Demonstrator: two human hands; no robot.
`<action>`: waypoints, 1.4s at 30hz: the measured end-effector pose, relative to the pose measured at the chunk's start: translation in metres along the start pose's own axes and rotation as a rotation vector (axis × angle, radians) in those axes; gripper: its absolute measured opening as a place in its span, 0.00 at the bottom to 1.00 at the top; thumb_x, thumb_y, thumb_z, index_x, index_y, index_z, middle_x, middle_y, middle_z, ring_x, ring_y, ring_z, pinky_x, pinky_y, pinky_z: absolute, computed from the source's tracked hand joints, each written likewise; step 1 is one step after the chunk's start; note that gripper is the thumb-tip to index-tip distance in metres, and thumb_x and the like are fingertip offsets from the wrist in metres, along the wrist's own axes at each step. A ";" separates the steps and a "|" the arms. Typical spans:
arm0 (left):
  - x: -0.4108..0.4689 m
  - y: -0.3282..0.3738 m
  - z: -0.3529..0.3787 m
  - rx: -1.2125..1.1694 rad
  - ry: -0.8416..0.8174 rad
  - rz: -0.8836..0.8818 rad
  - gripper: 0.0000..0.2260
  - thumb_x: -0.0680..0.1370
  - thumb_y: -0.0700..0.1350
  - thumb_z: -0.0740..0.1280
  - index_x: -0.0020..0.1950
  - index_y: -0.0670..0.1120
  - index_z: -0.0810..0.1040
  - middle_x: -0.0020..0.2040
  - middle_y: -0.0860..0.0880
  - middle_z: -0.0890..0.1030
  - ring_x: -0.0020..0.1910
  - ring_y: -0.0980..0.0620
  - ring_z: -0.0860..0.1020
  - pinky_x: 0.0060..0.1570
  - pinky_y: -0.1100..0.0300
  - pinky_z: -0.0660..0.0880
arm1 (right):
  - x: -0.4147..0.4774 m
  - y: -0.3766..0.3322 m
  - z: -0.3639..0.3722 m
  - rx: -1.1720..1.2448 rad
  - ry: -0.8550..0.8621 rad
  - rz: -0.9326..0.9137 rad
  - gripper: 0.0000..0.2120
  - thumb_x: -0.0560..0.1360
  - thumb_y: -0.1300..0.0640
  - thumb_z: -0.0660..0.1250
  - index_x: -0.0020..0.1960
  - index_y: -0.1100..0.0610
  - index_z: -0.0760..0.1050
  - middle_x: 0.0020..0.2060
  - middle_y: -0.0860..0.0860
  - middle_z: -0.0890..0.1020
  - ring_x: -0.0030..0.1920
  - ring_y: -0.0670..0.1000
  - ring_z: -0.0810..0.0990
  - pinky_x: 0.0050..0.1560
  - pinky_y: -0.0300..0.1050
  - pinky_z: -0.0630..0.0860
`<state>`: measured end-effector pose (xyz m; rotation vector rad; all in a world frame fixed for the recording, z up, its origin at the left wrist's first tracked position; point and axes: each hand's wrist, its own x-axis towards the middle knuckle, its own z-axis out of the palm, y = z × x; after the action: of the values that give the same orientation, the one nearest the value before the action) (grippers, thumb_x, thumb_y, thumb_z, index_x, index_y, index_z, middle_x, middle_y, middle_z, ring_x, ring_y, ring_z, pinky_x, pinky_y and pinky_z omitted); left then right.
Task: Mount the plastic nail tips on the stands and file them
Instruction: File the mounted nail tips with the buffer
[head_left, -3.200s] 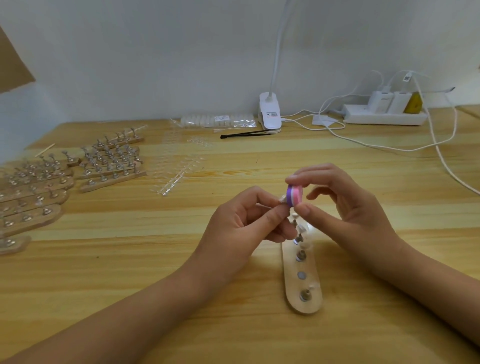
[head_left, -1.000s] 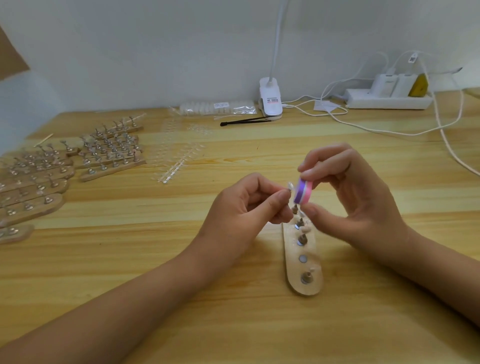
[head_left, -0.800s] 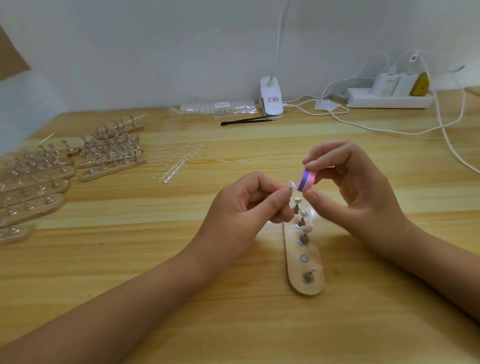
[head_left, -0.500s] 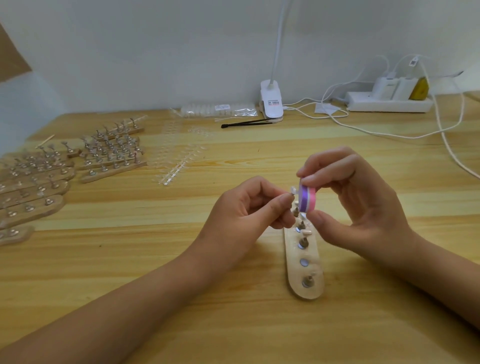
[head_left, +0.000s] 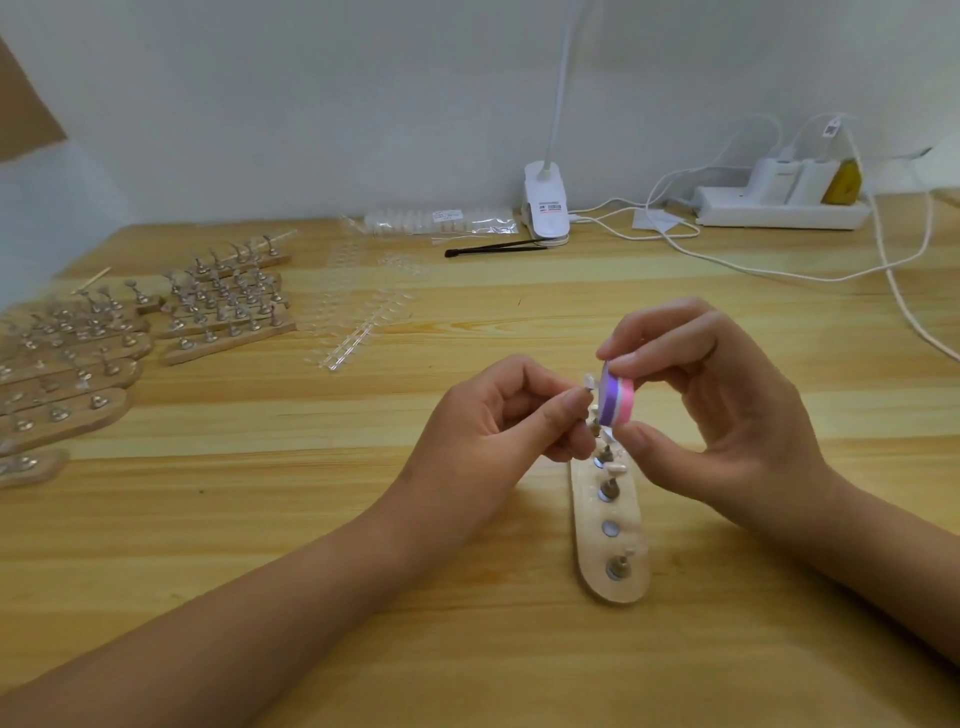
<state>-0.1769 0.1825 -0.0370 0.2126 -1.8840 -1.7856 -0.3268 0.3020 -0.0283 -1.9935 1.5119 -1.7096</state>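
1. Table (head_left: 545, 670): wooden, and carries all items.
2. Spare stands (head_left: 223, 332): wooden strips with metal pegs, laid in rows at far left, well apart from the hands.
3. Power strip (head_left: 779, 213) and lamp clip (head_left: 545, 208): at the rear edge, against the wall.
4. Right hand (head_left: 727, 415): fingers curled. The thumb below and forefinger above grip the file.
5. Left hand (head_left: 498, 415): fingers curled. The thumb and forefinger pinch the tip from below.
6. Stand (head_left: 628, 514): lies flat under the hands, its long axis running away from the person. Two pegs and one bare socket show.
7. File (head_left: 616, 401): purple and pink block held on edge, with its purple face just beside the tip.
8. Tip (head_left: 588, 383): clear and raised above the stand. Its mount is hidden by the fingers.
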 end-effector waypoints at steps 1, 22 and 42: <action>0.000 -0.001 0.000 -0.001 0.002 0.001 0.06 0.75 0.48 0.68 0.44 0.46 0.79 0.35 0.49 0.84 0.37 0.55 0.82 0.40 0.65 0.76 | 0.000 0.001 0.000 -0.009 0.008 0.011 0.13 0.71 0.60 0.70 0.54 0.59 0.72 0.52 0.59 0.76 0.53 0.54 0.79 0.54 0.45 0.77; 0.001 0.001 -0.002 -0.008 0.040 -0.005 0.06 0.76 0.46 0.69 0.51 0.47 0.82 0.40 0.48 0.85 0.42 0.55 0.83 0.45 0.66 0.78 | 0.005 0.017 -0.009 0.033 0.168 0.279 0.12 0.73 0.60 0.71 0.55 0.58 0.75 0.50 0.51 0.80 0.52 0.53 0.80 0.56 0.46 0.78; 0.005 0.004 -0.004 -0.029 0.065 -0.065 0.07 0.69 0.46 0.72 0.46 0.48 0.85 0.41 0.50 0.84 0.39 0.57 0.80 0.44 0.67 0.76 | 0.004 0.006 -0.005 0.002 0.059 0.065 0.18 0.73 0.59 0.70 0.61 0.54 0.70 0.56 0.55 0.77 0.57 0.54 0.79 0.58 0.45 0.77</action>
<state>-0.1781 0.1767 -0.0322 0.3209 -1.8239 -1.8256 -0.3353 0.2989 -0.0276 -1.8870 1.5747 -1.7576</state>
